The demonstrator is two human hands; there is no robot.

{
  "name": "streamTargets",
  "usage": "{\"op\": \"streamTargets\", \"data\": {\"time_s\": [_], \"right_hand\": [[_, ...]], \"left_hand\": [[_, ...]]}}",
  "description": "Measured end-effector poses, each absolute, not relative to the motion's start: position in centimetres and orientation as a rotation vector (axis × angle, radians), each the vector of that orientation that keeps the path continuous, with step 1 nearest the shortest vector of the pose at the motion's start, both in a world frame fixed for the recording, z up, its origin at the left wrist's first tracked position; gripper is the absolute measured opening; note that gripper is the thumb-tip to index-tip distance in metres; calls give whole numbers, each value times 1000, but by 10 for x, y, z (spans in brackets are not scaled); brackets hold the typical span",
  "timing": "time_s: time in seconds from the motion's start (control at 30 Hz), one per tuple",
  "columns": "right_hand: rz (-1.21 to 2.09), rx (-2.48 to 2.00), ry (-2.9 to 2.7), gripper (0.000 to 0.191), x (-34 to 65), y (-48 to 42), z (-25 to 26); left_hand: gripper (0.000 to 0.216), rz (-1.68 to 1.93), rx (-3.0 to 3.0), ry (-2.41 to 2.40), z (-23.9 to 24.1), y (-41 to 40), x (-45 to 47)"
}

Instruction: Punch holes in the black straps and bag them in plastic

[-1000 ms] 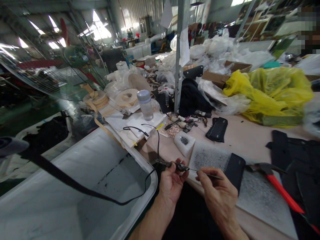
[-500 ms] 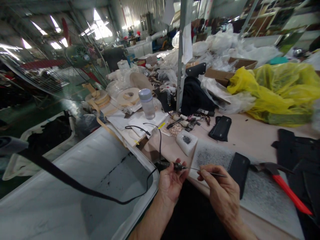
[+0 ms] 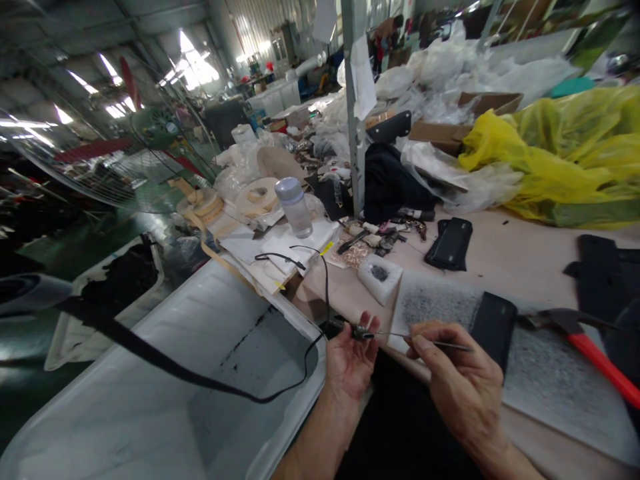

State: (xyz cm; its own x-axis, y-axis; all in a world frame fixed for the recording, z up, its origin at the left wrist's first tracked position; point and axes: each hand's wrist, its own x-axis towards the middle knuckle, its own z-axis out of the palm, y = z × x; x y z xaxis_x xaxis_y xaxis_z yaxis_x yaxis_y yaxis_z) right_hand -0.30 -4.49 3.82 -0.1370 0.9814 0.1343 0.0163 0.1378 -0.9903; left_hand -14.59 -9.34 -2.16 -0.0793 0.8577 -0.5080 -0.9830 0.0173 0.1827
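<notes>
My left hand [image 3: 351,359] is closed round a slim dark corded tool [image 3: 356,331], whose black cable [image 3: 280,393] loops down over the white bin. My right hand [image 3: 459,383] pinches a thin metal pin or needle [image 3: 445,345] that points left toward the tool's tip. Both hands hover at the near edge of the pinkish worktable [image 3: 505,257]. Just beyond my right hand a black leather piece [image 3: 493,327] lies on a grey speckled mat [image 3: 540,370].
A large white plastic bin [image 3: 165,373] stands at lower left. A red-handled hammer [image 3: 595,357], a black case [image 3: 451,243], a white foam block [image 3: 380,277], a clear bottle [image 3: 296,208], tape rolls [image 3: 257,195], yellow plastic bags [image 3: 560,160], a metal post [image 3: 354,107] and a fan [image 3: 135,127] surround the work area.
The view has shifted slightly, so the hands sit a little further right and lower. Both hands keep their grips on the tool and the pin.
</notes>
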Motion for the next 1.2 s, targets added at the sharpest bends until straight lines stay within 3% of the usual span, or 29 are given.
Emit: {"op": "streamTargets", "data": {"time_s": [0.4,0.57,0.7,0.83,1.0,1.2], "right_hand": [[1035,-868,-1771,14,-18,-54,40],[1175,-898,-1548,20,-8,-52,30],[1100,-1184,-1540,27,6,-7,21],[902,-1521,-1879,33,14,71,6],[795,-1670,-2234,28,20,127,-11],[877,-1716,-2243,32,3,147,-20]], "left_hand": [[37,1538,-123,589,-21,-94,-147],[18,1627,-91,675,-19,-92,-156],[25,1671,30,981,-12,-81,-166],[33,1609,375,1362,2,-58,-168],[21,1477,777,1628,13,-34,-175],[17,1350,704,1749,2,-50,-183]]}}
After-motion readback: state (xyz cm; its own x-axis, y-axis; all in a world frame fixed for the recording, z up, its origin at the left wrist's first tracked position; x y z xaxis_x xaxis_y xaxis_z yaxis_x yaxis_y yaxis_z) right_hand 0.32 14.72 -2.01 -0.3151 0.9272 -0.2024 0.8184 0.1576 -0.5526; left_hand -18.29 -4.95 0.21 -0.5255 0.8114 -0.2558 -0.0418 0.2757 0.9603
